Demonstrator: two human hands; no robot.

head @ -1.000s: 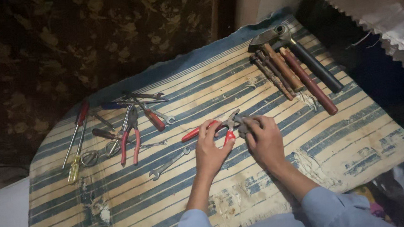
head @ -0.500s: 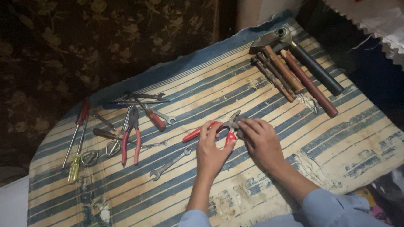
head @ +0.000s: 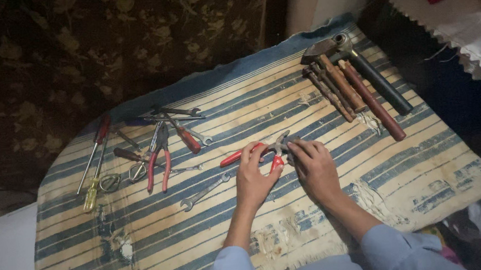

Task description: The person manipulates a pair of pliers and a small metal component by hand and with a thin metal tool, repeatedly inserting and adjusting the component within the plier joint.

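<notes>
Red-handled pliers (head: 245, 153) lie in the middle of a blue and cream striped mat (head: 398, 170). My left hand (head: 256, 177) grips one red handle near the pivot, thumb against it. My right hand (head: 315, 167) covers the metal jaws, fingertips pressed on them. Both sleeves are light blue. A small open-end spanner (head: 204, 192) lies just left of my left wrist.
A hammer (head: 359, 66) and several wooden-handled tools (head: 355, 92) lie at the mat's far right. At the left sit more red-handled pliers (head: 158, 159), screwdrivers (head: 94, 160), scissors (head: 122, 178) and spanners (head: 178, 112). Dark patterned fabric lies beyond the mat.
Both hands stay on the pliers; the fingers have shifted slightly around the jaws and handle. The other tools have not moved.
</notes>
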